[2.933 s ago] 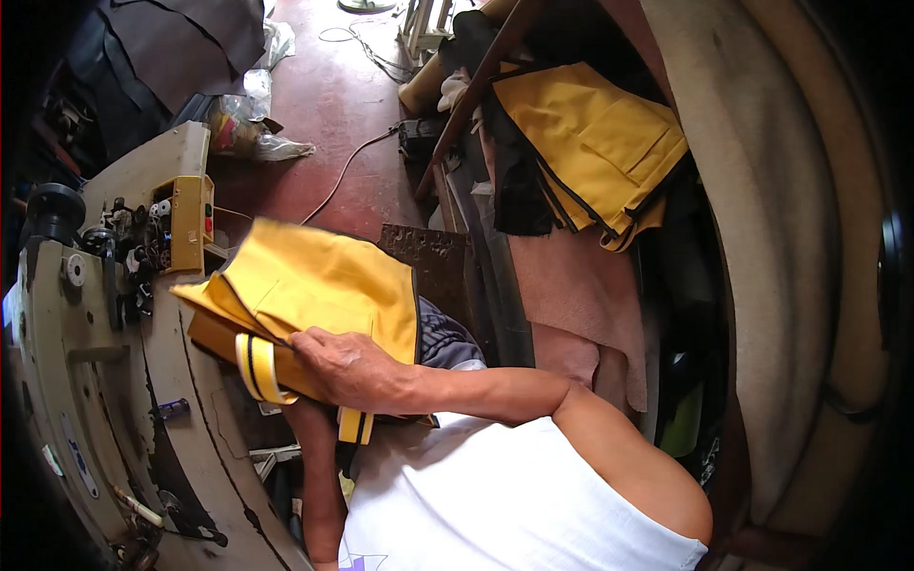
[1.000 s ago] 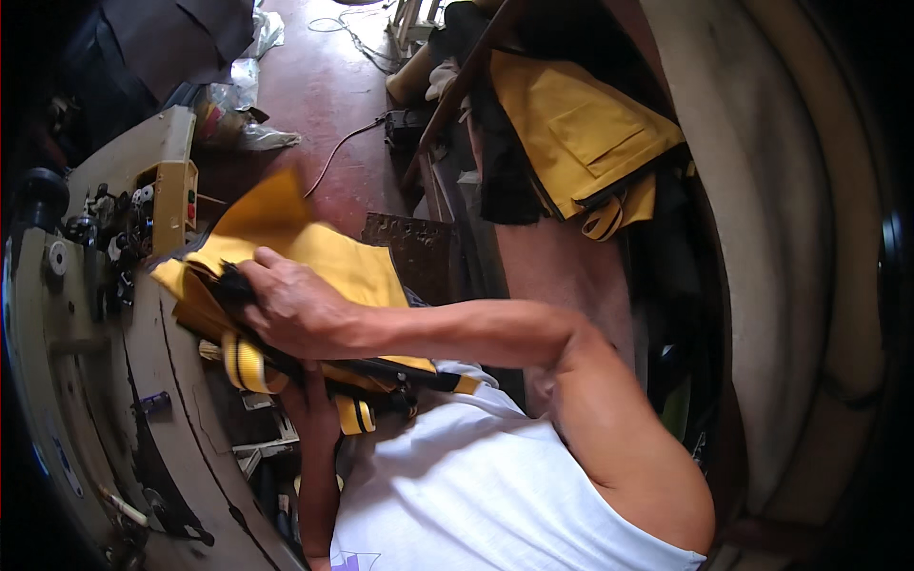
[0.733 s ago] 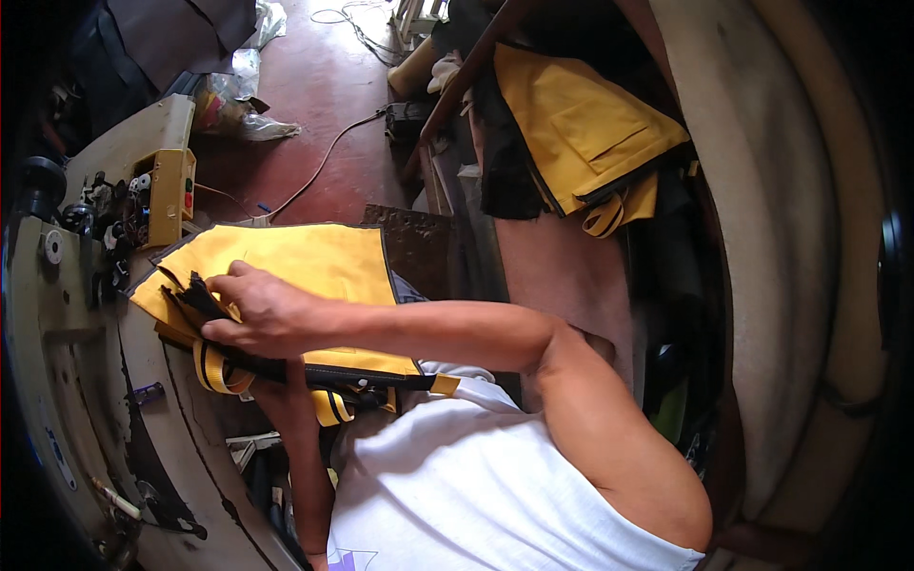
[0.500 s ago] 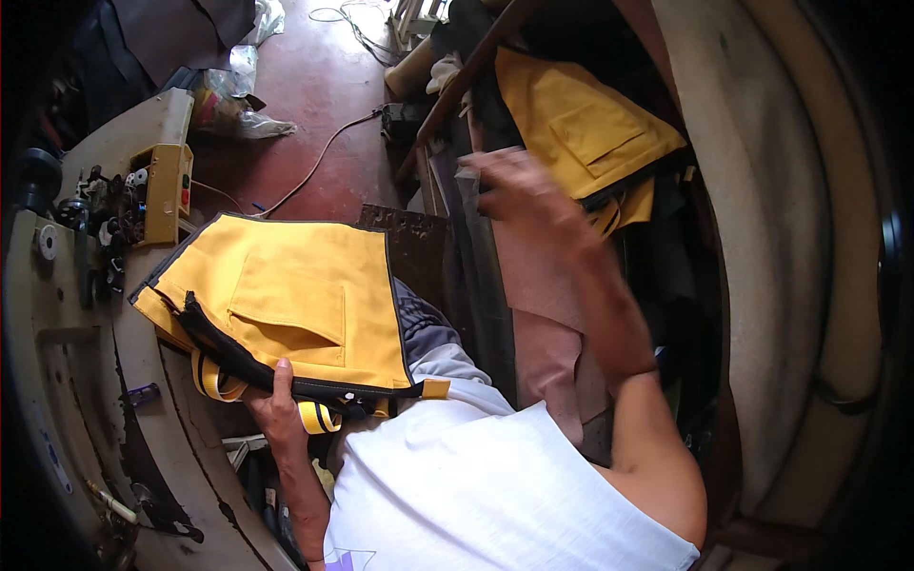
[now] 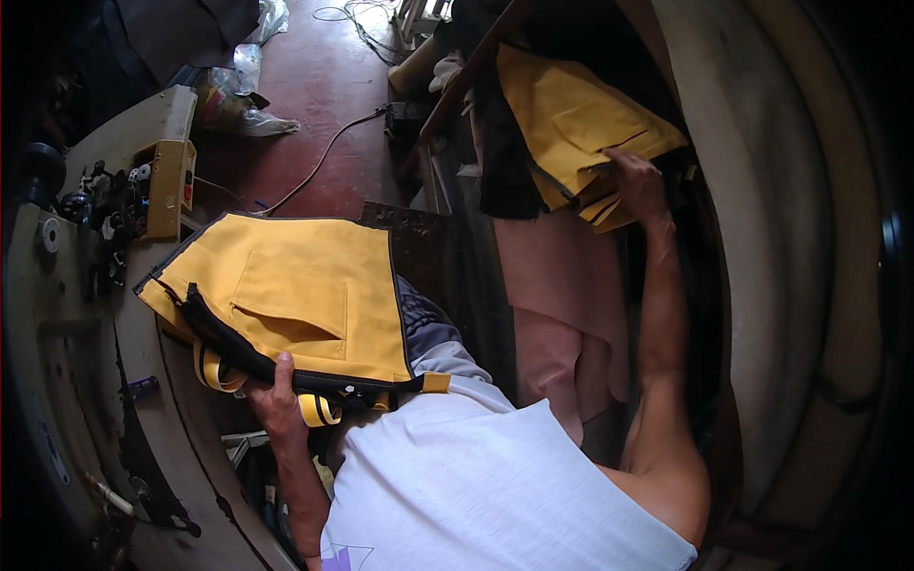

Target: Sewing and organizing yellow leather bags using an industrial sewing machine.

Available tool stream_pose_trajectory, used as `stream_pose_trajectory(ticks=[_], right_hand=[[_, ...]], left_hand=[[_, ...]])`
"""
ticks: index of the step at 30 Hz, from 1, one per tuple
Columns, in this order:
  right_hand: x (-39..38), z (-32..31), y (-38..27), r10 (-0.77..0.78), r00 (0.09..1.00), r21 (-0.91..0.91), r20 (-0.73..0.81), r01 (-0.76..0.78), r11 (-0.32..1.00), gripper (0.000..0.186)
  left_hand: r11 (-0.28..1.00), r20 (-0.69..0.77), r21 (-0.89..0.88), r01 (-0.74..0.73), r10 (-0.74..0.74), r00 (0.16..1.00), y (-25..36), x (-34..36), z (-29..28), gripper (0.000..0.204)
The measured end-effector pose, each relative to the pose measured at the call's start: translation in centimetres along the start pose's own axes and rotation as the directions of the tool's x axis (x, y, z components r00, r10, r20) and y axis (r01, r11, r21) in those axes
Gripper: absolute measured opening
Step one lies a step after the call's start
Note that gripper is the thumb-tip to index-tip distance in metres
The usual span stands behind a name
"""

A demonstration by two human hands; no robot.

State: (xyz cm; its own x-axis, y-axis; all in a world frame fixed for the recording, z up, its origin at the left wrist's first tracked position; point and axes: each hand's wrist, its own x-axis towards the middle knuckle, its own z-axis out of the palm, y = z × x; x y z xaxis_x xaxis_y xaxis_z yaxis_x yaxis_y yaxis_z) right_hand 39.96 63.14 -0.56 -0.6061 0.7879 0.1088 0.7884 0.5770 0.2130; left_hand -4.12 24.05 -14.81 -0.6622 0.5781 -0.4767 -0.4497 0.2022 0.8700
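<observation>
My left hand (image 5: 276,398) grips the lower edge of a yellow fabric bag (image 5: 295,266) with dark piping, its thumb on top and its fingers hidden beneath. This bag lies over my lap and the machine table's edge. A slit pocket shows on its face, and a black zipper strip (image 5: 224,333) runs along the near side. Yellow strap loops (image 5: 319,411) hang below, beside my left hand. Out to the far right, my right hand (image 5: 640,188) is closed on the near edge of a second, similar yellow bag (image 5: 571,109), which lies on a pile.
At left stands a sewing machine table (image 5: 57,381) with a tan control box (image 5: 167,190). Pink sheet material (image 5: 562,276) hangs below the second bag. Large beige rolls (image 5: 743,238) line the right side. A cable (image 5: 324,152) crosses the red floor (image 5: 305,76), near plastic bags (image 5: 252,119).
My right hand has moved right from above the pink sheets and taken hold of the second bag's near edge, which is now lifted and folded. My left hand stays on the first bag.
</observation>
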Motion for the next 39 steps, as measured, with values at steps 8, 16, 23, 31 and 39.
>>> stream_pose_trajectory(ticks=[8, 16, 23, 31, 39], right_hand=[[3.5, -4.8, -6.3, 0.356, 0.865, 0.392, -0.353, -0.209, 0.896, 0.028], [5.0, -11.2, -19.4, -0.024, 0.886, 0.442, -0.463, 0.255, 0.86, 0.02], [8.1, -4.7, -38.5, -0.236, 0.931, 0.883, -0.279, 0.346, 0.318, 0.014], [-1.9, 4.2, -46.0, -0.468, 0.872, 0.945, -0.143, 0.261, 0.197, 0.051], [-1.5, 1.7, -40.8, -0.841, 0.522, 0.855, -0.142, 0.493, 0.162, 0.046]], left_hand=[[0.999, -0.069, 0.017, 0.027, -0.026, 0.997, 0.7, -0.5, 0.7, 0.045], [0.988, 0.012, 0.126, -0.085, 0.084, 0.996, 0.6, -0.4, 0.5, 0.047], [0.98, -0.055, 0.033, -0.197, 0.198, 0.979, -1.0, -0.5, 0.0, 0.051], [0.997, 0.019, -0.06, -0.046, 0.047, 0.999, -2.4, -1.3, -2.4, 0.066], [0.982, -0.023, -0.177, -0.067, 0.064, 0.998, -2.0, 0.0, -0.5, 0.056]])
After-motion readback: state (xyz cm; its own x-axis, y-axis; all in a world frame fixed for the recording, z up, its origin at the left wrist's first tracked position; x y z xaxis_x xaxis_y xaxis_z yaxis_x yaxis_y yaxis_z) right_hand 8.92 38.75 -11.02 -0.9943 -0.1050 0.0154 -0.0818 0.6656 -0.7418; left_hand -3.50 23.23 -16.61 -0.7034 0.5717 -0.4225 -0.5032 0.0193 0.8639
